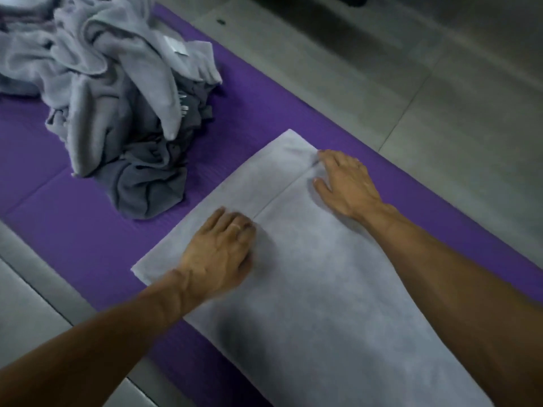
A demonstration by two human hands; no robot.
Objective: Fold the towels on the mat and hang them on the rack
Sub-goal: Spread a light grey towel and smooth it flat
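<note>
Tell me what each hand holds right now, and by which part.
Nothing is gripped. The left hand and right hand both rest flat on the light grey towel, along its folded edge.

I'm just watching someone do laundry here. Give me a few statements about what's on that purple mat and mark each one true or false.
1. Both hands, the left hand and the right hand, rest on the flat pale towel. True.
2. The flat towel lies on bare floor tiles. False: it lies on the purple mat.
3. A crumpled pile of towels sits on the mat beyond the flat one. True.
4. The pile holds only pale towels. False: a dark grey towel is in it too.
5. The left hand is lifting a towel into the air. False: it presses down on the flat towel.
</note>
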